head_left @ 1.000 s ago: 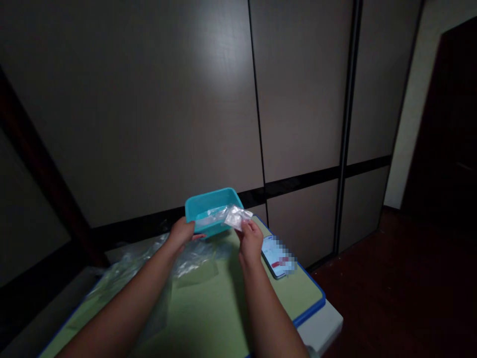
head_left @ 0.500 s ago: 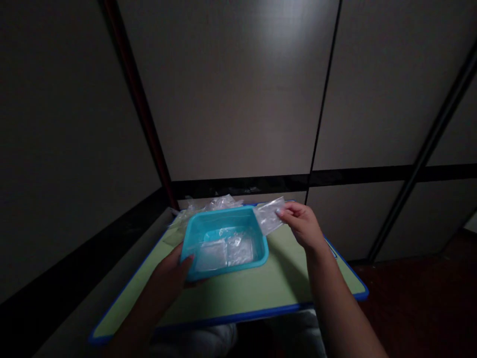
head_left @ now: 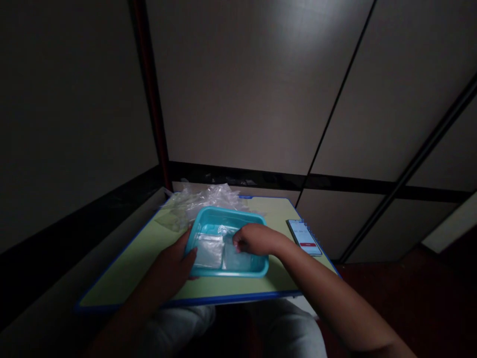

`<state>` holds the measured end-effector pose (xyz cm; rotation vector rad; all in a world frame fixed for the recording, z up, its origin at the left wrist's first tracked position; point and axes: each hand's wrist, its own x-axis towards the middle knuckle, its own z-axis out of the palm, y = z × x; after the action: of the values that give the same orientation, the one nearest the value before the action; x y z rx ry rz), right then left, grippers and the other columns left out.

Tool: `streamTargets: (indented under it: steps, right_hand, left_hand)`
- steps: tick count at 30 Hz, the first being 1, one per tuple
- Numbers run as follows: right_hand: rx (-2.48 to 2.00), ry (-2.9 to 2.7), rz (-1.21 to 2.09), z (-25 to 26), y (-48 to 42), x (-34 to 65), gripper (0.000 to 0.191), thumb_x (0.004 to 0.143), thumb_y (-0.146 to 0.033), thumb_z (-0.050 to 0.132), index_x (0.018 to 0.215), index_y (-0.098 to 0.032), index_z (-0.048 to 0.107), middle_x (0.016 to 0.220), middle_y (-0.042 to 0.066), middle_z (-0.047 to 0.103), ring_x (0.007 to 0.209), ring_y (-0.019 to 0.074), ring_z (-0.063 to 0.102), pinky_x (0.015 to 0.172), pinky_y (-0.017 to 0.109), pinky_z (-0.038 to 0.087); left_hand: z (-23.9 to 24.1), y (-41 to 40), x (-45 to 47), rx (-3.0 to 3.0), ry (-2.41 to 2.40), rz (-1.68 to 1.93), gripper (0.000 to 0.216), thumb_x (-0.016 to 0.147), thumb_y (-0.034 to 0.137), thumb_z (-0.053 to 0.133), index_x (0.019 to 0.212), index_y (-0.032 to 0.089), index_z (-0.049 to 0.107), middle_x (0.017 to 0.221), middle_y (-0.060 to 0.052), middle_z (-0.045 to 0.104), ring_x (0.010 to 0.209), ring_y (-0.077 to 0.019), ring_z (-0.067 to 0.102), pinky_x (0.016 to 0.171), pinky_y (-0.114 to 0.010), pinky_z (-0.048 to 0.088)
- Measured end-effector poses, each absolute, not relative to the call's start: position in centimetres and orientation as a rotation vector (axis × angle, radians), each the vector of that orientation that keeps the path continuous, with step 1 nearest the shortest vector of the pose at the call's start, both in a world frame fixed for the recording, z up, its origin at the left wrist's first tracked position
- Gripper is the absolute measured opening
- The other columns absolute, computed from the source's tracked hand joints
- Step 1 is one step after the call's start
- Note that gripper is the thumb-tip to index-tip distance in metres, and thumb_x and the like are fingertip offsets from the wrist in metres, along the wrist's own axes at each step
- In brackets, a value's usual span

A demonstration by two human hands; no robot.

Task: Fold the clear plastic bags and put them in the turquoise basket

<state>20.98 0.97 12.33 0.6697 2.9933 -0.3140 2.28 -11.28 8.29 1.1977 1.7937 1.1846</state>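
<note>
A teal plastic tray [head_left: 228, 272] sits on a green tabletop with a blue edge [head_left: 141, 258]. My left hand [head_left: 174, 261] grips the tray's near left corner, thumb over the rim. My right hand [head_left: 254, 239] is down inside the tray, its fingers curled and pinched on a small clear plastic bag [head_left: 227, 232]. Another flat clear bag [head_left: 207, 251] lies on the tray floor to the left of it.
A heap of crumpled clear plastic bags [head_left: 203, 199] lies behind the tray at the table's far left. A phone with a lit screen [head_left: 303, 236] rests at the right edge. Dark wall panels close in behind the table; my lap is below its near edge.
My right hand has brought the clear bag from beyond the tray's far right corner down into the tray. The view has swung left, and the phone has come back into sight.
</note>
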Motion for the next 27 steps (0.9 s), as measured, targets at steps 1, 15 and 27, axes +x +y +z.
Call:
streamTargets:
  steps: [1, 15, 27]
  right_hand:
    - [0.674, 2.977, -0.305, 12.1, 0.9, 20.8, 0.018, 0.075, -0.011, 0.055, 0.083, -0.019, 0.069, 0.084, 0.002, 0.07, 0.077, 0.0152, 0.061, 0.06, 0.021, 0.035]
    - [0.995, 2.991, 0.442, 10.5, -1.2, 19.4, 0.023, 0.081, -0.024, 0.056, 0.102, -0.017, 0.059, 0.098, 0.011, 0.064, 0.096, 0.0248, 0.058, 0.074, 0.033, 0.045]
    - [0.713, 2.957, 0.001, 10.9, -1.4, 21.1, 0.026, 0.079, -0.009, 0.05, 0.097, -0.017, 0.067, 0.098, 0.009, 0.068, 0.087, 0.0198, 0.063, 0.069, 0.024, 0.043]
  left_hand:
    - [8.3, -11.3, 2.3, 1.204, 1.784, 1.189, 0.061, 0.08, 0.02, 0.051, 0.139, 0.024, 0.034, 0.11, -0.007, 0.061, 0.065, -0.018, 0.063, 0.05, -0.029, 0.057]
    - [9.2, -11.7, 2.4, 1.232, 1.869, 1.188, 0.064, 0.075, 0.03, 0.051, 0.137, 0.02, 0.039, 0.132, -0.008, 0.05, 0.089, -0.0258, 0.065, 0.057, -0.026, 0.056]
    - [9.3, -11.7, 2.7, 1.232, 1.838, 1.186, 0.067, 0.076, 0.028, 0.05, 0.14, 0.018, 0.033, 0.136, -0.011, 0.045, 0.083, -0.0256, 0.066, 0.051, -0.028, 0.056]
